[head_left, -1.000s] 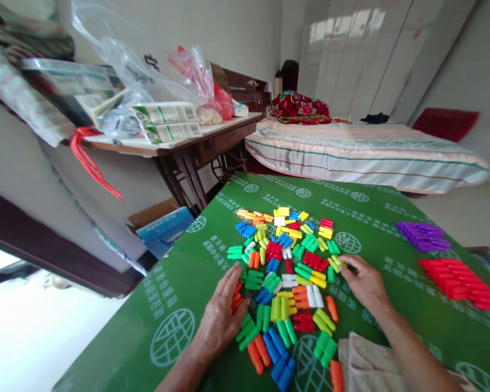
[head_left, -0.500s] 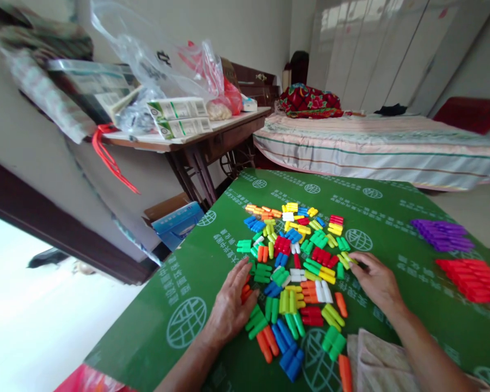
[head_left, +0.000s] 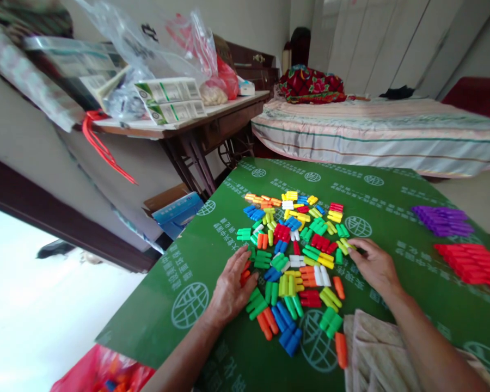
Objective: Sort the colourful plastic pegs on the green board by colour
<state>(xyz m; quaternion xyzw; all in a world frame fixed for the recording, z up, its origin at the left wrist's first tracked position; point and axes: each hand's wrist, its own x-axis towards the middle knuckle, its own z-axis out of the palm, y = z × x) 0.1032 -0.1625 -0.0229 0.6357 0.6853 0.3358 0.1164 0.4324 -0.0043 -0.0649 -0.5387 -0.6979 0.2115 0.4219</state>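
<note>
Many small bullet-shaped plastic toy blocks lie in a loose heap on a green table (head_left: 147, 326). My left hand (head_left: 231, 286) rests at the heap's left edge, its thumb and fingers curled around orange blocks (head_left: 245, 276), which are partly covered. At the right edge, my right hand (head_left: 373, 267) pinches a yellow-green block (head_left: 343, 246) between thumb and fingertips. Beside that block lie a green block (head_left: 338, 257) and a red group (head_left: 323, 243). Nearest my left hand are green blocks (head_left: 256, 304).
Purple blocks (head_left: 441, 220) and red blocks (head_left: 471, 267) lie in neat rows on the right. A folded cloth (head_left: 371, 348) is by my right forearm. A red bag (head_left: 102, 373) with blocks is at lower left. Beyond stand a cluttered sewing table (head_left: 228, 111) and a bed (head_left: 371, 136).
The view has tilted down slightly, so more of the red bag at lower left shows. Both hands stay at nearly the same places on the heap.
</note>
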